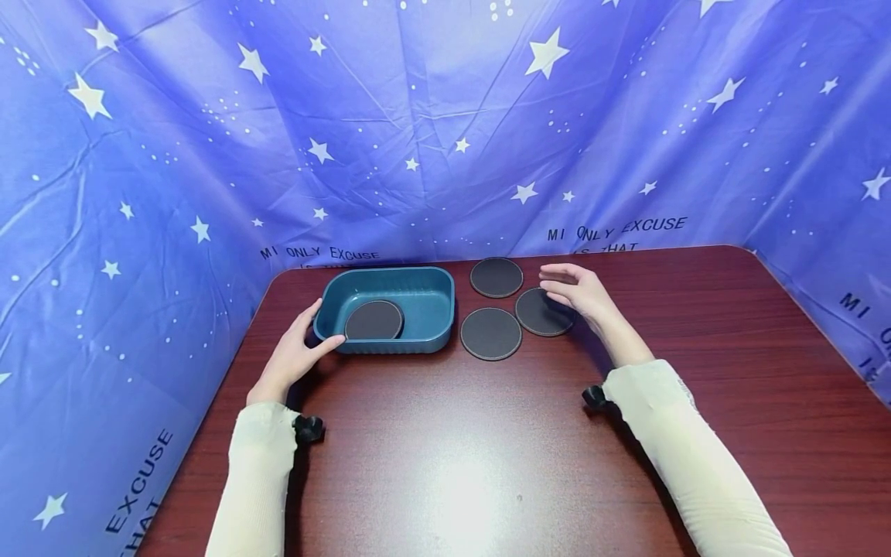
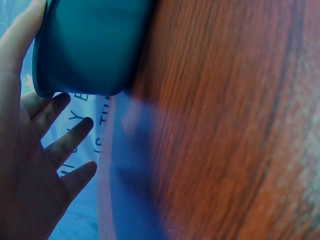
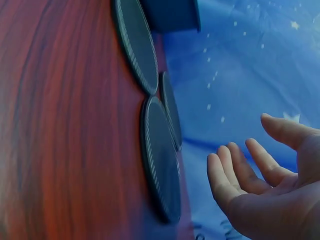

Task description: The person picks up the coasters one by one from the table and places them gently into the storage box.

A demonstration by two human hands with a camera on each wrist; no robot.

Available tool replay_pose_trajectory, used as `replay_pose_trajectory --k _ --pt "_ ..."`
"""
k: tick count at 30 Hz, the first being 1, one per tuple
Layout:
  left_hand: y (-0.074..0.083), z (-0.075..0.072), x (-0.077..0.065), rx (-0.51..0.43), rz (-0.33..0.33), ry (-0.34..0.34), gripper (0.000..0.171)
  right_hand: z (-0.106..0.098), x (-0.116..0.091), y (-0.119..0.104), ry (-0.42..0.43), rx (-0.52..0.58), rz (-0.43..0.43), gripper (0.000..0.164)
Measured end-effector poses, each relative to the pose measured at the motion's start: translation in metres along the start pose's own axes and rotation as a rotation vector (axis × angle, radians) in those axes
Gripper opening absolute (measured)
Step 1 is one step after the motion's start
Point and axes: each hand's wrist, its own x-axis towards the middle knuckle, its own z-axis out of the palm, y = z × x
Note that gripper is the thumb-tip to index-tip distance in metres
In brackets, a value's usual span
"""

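Note:
In the head view my left hand [image 1: 295, 352] touches the near left corner of a teal plastic bin [image 1: 435, 340]. Its thumb lies at the front rim, and the fingers reach along the left side. The left wrist view shows these fingers spread beside the bin wall [image 2: 95, 50]. One round black coaster [image 1: 374, 319] lies inside the bin. My right hand [image 1: 581, 294] hovers above the rightmost coaster [image 1: 543, 313], partly covering it. In the right wrist view the right hand [image 3: 265, 185] holds nothing, its fingers apart from the nearest coaster [image 3: 162, 160].
Two more black coasters lie right of the bin, a rear coaster [image 1: 496, 277] and a front coaster [image 1: 490, 334]. All rest on a dark red wooden table [image 1: 390, 449]. A blue star-patterned curtain [image 1: 418, 116] hangs behind the table and along both sides.

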Motion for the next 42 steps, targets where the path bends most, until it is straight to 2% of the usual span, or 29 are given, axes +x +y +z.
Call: replay_pose_trajectory --k 6,11,15,19,26,29,35,42 --pt "-0.001 0.001 0.0 -0.007 0.006 0.003 0.096 -0.02 -0.008 0.007 0.033 -0.108 0.004 0.055" --pt "0.001 0.002 -0.001 -0.014 -0.001 0.001 0.096 -0.031 -0.01 0.012 0.024 -0.208 0.032 0.062" --pt "0.002 0.002 -0.001 -0.014 -0.002 -0.002 0.095 -0.037 -0.01 0.018 -0.008 -0.302 0.056 0.064" --pt "0.002 0.002 -0.001 -0.013 0.0 -0.005 0.095 -0.042 -0.009 0.023 -0.078 -0.361 0.053 0.068" --pt "0.0 0.001 0.001 -0.01 0.001 -0.001 0.096 -0.044 -0.009 0.03 -0.213 -0.404 -0.011 0.081" --pt "0.0 0.0 0.001 -0.008 -0.003 -0.005 0.096 -0.044 -0.008 0.031 -0.244 -0.466 -0.04 0.085" --pt "0.0 -0.001 0.001 -0.004 -0.002 -0.004 0.096 -0.037 -0.008 0.03 -0.232 -0.599 -0.055 0.093" --pt "-0.001 0.0 0.0 0.001 0.005 -0.003 0.096 -0.031 -0.006 0.029 -0.216 -0.686 -0.079 0.093"
